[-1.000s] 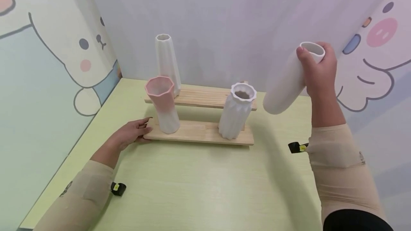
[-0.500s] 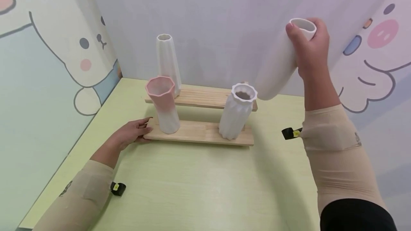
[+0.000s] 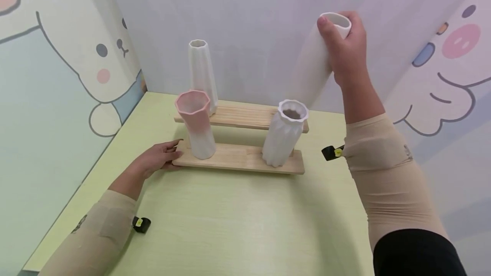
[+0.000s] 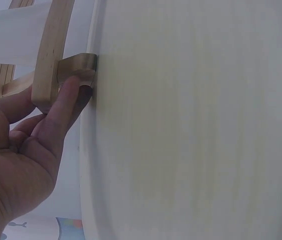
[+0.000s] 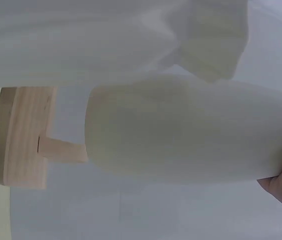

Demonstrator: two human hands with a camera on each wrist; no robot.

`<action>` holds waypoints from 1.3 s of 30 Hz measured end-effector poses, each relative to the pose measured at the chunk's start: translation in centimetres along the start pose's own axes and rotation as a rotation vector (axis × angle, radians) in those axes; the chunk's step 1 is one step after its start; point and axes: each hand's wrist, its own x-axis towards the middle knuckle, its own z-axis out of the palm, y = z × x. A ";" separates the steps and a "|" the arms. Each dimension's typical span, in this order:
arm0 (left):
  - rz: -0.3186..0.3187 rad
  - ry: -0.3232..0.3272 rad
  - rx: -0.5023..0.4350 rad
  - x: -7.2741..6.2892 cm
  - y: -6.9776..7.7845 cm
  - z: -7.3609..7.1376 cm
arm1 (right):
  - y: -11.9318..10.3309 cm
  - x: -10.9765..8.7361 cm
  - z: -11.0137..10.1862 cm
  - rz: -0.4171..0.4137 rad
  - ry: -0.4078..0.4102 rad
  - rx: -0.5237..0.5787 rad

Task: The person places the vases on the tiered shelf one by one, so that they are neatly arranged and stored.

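My right hand [image 3: 347, 50] grips a smooth white vase [image 3: 311, 63] at its rim, thumb over the lip, and holds it tilted in the air behind the fluted white vase [image 3: 283, 137]. Its base is hidden there in the head view; in the right wrist view the held vase [image 5: 180, 132] hangs beside the upper board's end [image 5: 28, 145]. My left hand [image 3: 155, 160] grips the left end of a two-tier wooden stand [image 3: 238, 156]. A pink-and-white vase [image 3: 197, 129] and the fluted vase stand on the lower tier. A tall ribbed white vase [image 3: 201, 71] occupies the upper tier's left.
The stand rests on a pale green table [image 3: 230, 216]. A light curtain-like backdrop [image 3: 249, 33] hangs behind it, and walls with cartoon animals rise at both sides. A small black wrist camera [image 3: 141, 225] sticks out from the left sleeve, another [image 3: 330, 153] from the right.
My right hand has carried the smooth white vase up and to the left, from right of the stand to behind the fluted vase. The left hand has stayed on the stand.
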 end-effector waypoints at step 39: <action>0.002 -0.008 -0.033 0.1 -0.1 0.2 | 3.2 -2.6 3.0 0.019 -0.130 -0.084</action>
